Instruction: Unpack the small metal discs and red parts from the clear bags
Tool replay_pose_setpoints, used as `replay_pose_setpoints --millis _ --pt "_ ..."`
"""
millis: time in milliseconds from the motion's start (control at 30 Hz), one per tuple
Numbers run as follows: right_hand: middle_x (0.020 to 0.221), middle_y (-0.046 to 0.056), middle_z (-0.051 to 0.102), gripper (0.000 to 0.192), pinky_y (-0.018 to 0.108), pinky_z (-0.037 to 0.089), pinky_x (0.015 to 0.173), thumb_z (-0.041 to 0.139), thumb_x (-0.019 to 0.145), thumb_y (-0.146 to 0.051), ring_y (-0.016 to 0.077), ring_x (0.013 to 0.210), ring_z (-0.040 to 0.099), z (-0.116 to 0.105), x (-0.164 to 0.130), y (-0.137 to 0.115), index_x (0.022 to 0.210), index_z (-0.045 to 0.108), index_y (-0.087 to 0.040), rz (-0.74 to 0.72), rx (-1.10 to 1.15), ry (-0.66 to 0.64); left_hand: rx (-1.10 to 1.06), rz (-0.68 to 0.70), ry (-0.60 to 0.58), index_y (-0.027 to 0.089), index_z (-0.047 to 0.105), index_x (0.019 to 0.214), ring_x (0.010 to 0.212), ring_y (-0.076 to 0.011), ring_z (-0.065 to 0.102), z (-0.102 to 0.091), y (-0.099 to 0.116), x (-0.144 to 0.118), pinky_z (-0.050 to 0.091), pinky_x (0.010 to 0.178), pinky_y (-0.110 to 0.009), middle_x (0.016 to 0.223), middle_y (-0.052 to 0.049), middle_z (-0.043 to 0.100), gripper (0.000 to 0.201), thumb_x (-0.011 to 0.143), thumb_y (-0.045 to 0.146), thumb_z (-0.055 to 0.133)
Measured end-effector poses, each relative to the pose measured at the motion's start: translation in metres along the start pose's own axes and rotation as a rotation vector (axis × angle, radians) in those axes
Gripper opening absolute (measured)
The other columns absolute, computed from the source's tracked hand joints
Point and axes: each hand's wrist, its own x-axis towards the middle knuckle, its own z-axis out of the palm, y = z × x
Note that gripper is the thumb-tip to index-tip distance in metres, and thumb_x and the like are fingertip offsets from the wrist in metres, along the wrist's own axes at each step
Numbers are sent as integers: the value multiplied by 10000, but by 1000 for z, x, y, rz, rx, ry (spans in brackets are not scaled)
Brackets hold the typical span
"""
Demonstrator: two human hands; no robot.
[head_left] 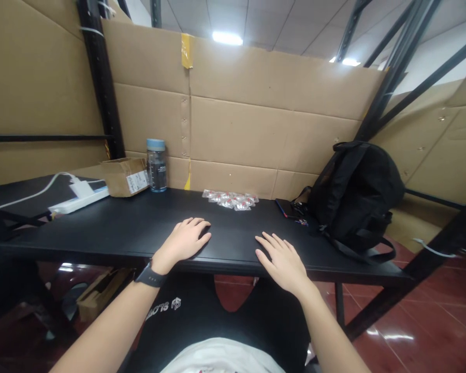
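My left hand [184, 240] lies palm down near the front edge of the black table [116, 228], its fingers outstretched and nothing in it. A dark watch band [151, 274] circles that wrist. To the right, my right hand [281, 259] rests flat on the same edge, fingers apart and holding nothing. Beyond both hands, at the back of the table, lies a cluster of small clear plastic packets [232, 199] with red and silvery bits; their contents are too small to name. Neither hand touches the packets.
At back left stand a water bottle [157, 166] with a blue lid, a small cardboard box [125, 177] and a white power strip [79, 200]. A black backpack [359, 197] sits at the right, beside a phone-like dark slab [287, 209]. Cardboard panels [236, 124] wall the back.
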Motion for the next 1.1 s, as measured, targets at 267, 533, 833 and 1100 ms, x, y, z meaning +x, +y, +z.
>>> replay_pose_setpoints --millis 267,533,833,1100 --pt "1537 35 522 505 518 368 1134 398 1011 -556 321 1434 449 -10 6 1 1432 577 -341 0 8 12 11 1 28 295 641 1327 1329 -319 518 4 2 -3 380 1116 -451 1424 -63 608 443 997 490 419" --pt "1254 91 709 385 410 490 888 637 896 -404 327 1105 668 -40 147 -8 1264 686 -302 -42 -10 -38 134 -105 -320 264 747 1037 917 -327 708 -33 13 65 527 837 -442 1076 -130 730 351 869 523 579" --pt "1361 112 617 428 379 436 1034 575 881 -184 265 1230 572 17 206 8 1304 630 -220 -39 128 211 179 -47 107 171 515 1421 1297 -338 537 21 -1 161 428 1070 -485 1441 -185 547 524 904 260 512" --pt "1491 85 548 604 494 438 1047 632 820 -240 312 1368 491 33 208 13 1416 547 -271 -19 121 31 15 -18 -143 283 422 1523 1455 -356 389 38 -10 151 353 1129 -607 1608 -116 404 638 900 368 532"
